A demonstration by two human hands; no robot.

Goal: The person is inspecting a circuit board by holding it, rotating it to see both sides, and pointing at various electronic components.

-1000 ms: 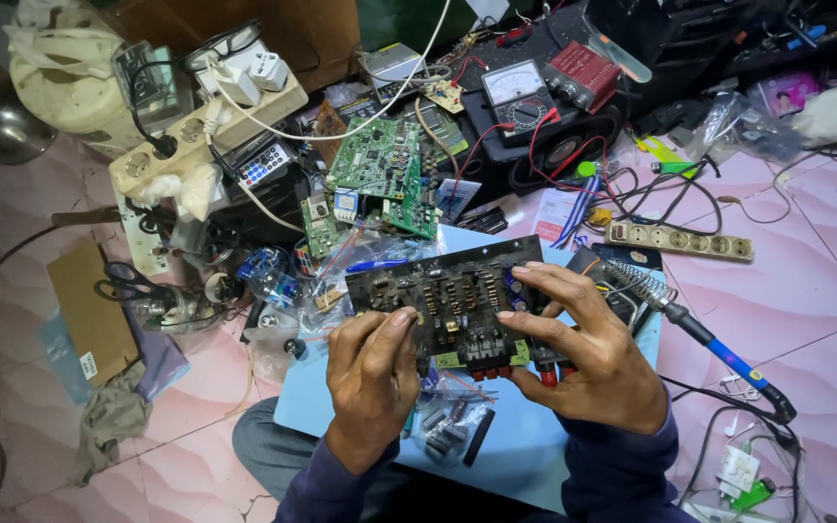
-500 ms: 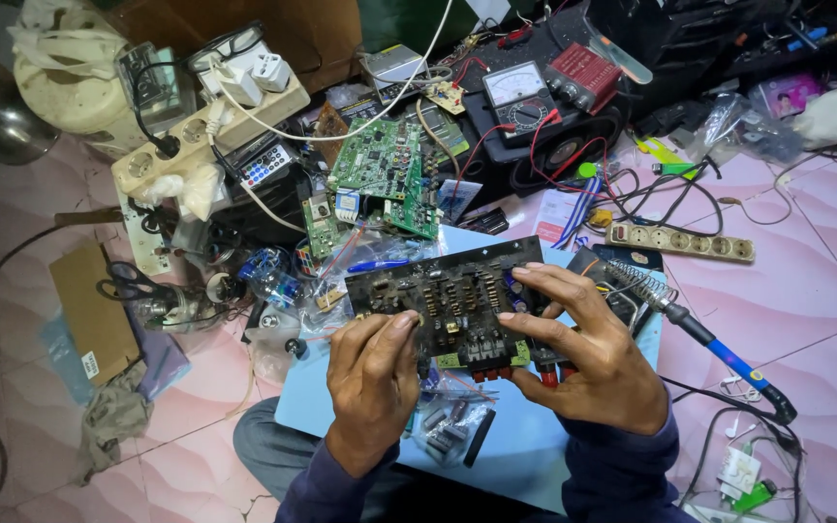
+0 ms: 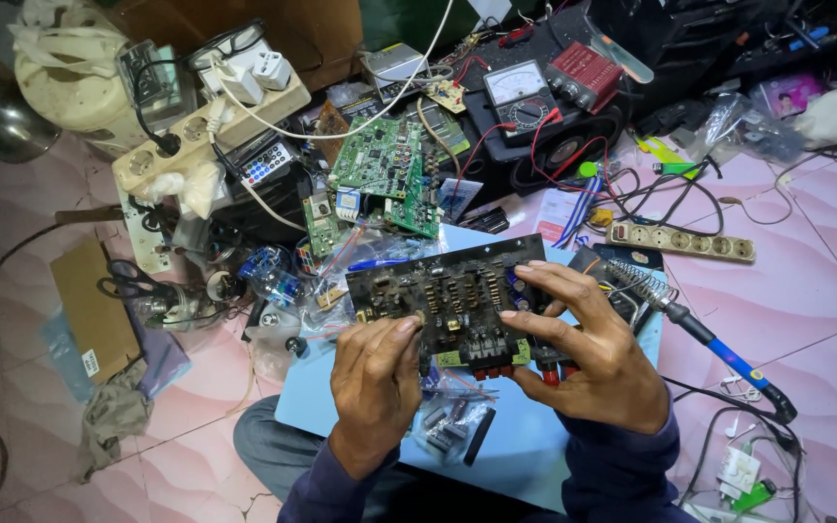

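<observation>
A dark circuit board (image 3: 448, 295) with small parts and red terminals on its near edge is held above a light blue board (image 3: 525, 436) on my lap. My right hand (image 3: 588, 353) grips the circuit board's right end, fingers spread across its face. My left hand (image 3: 375, 378) has its fingers bunched at the board's lower left edge, pinching at a small part there; what it pinches is too small to make out. Small clear bags of components (image 3: 452, 416) lie on the blue board under the hands.
Green circuit boards (image 3: 380, 165) lie behind. A soldering iron with a blue handle (image 3: 719, 349) rests at the right near a beige power strip (image 3: 680, 242). An analogue multimeter (image 3: 520, 92), another power strip with plugs (image 3: 210, 126), cables and scissors (image 3: 128, 281) crowd the pink tiled floor.
Both hands stay on the circuit board. The left hand's fingers have shifted slightly along the board's lower edge.
</observation>
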